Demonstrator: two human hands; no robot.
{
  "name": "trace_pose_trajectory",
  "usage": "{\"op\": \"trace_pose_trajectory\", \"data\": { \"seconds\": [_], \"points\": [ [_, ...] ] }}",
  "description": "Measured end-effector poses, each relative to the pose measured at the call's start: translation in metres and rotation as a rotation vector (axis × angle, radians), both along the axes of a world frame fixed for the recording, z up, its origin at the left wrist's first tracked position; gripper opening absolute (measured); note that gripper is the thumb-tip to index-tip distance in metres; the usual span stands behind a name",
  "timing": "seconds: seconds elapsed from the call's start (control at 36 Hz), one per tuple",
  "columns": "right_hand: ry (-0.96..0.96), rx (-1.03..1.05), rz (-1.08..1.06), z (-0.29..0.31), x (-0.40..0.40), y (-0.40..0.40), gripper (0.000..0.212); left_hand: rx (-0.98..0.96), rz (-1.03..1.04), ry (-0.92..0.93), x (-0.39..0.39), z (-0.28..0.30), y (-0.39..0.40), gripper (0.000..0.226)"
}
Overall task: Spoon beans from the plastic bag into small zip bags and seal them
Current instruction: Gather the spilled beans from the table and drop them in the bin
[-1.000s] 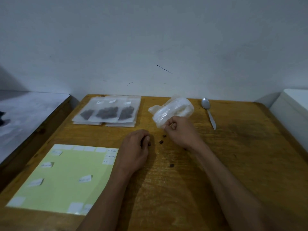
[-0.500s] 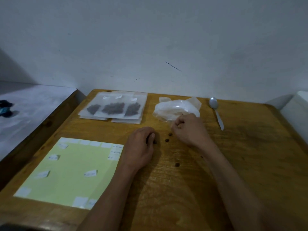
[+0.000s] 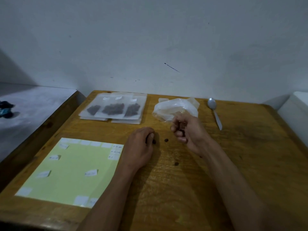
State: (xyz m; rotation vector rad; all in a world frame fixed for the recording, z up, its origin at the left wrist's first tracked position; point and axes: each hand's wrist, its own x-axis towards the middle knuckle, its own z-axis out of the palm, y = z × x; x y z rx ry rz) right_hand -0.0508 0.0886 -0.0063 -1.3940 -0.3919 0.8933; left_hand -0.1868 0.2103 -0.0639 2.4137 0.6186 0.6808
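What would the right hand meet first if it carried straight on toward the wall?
Most likely the crumpled plastic bag, lying just beyond the right hand; depth is unclear, so the hand's height above it can't be judged.

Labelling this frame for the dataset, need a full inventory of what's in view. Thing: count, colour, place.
table: 1, brown wood, fills the lower frame
filled zip bags: 3 on top of a stack, clear with dark beans, far left of table
plastic bag: 1, clear and crumpled, far centre, just beyond the right hand
spoon: 1, silver, far right of the plastic bag
loose beans: 3 visible, dark, on the table between and near the hands
label sheet: 1, pale green with small white labels, near left
dark object: 1, blue-black, on the grey surface at left; too blurred to identify
left hand: 1, resting on the table, fingers curled by a bean
right hand: 1, raised beside the plastic bag, fingers curled
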Motion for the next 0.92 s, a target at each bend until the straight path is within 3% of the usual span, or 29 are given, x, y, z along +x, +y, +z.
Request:
{"op": "trace_pose_trajectory", "data": {
  "seconds": [0.06, 0.19, 0.25, 0.33, 0.53, 0.58, 0.69, 0.75, 0.83, 0.92],
  "points": [
    [-0.001, -0.035, -0.005, 0.0, -0.003, 0.001, 0.019, 0.001, 0.017, 0.003, -0.001, 0.002, -0.001, 0.017],
    [-0.748, -0.455, 0.06, -0.006, -0.01, 0.003, 0.017, 0.024, 0.05, 0.034, -0.001, 0.002, -0.002, 0.021],
    [-0.898, -0.527, 0.129, -0.008, -0.012, 0.002, 0.009, 0.042, 0.066, 0.043, -0.002, 0.002, -0.003, 0.024],
    [-1.05, -0.607, 0.188, -0.01, -0.014, 0.002, 0.019, 0.06, 0.076, 0.071, -0.003, 0.003, -0.005, 0.027],
    [-1.017, -0.565, 0.168, -0.011, -0.012, 0.002, 0.014, 0.084, 0.085, 0.065, -0.005, 0.007, -0.008, 0.027],
    [-0.779, -0.434, 0.118, -0.009, -0.011, 0.001, 0.021, 0.079, 0.084, 0.064, -0.005, 0.009, -0.009, 0.026],
    [-0.04, -0.069, 0.052, 0.0, -0.007, -0.003, 0.016, 0.072, 0.079, 0.075, -0.006, 0.01, -0.01, 0.026],
    [0.132, 0.002, 0.03, 0.001, -0.007, -0.002, 0.017, 0.078, 0.083, 0.079, -0.006, 0.011, -0.01, 0.029],
    [-0.01, -0.062, -0.002, -0.005, -0.014, 0.003, 0.02, 0.086, 0.08, 0.081, -0.006, 0.011, -0.01, 0.03],
    [-0.589, -0.278, 0.011, -0.013, -0.023, 0.009, 0.024, 0.097, 0.071, 0.064, -0.007, 0.011, -0.01, 0.029]
  ]
}}
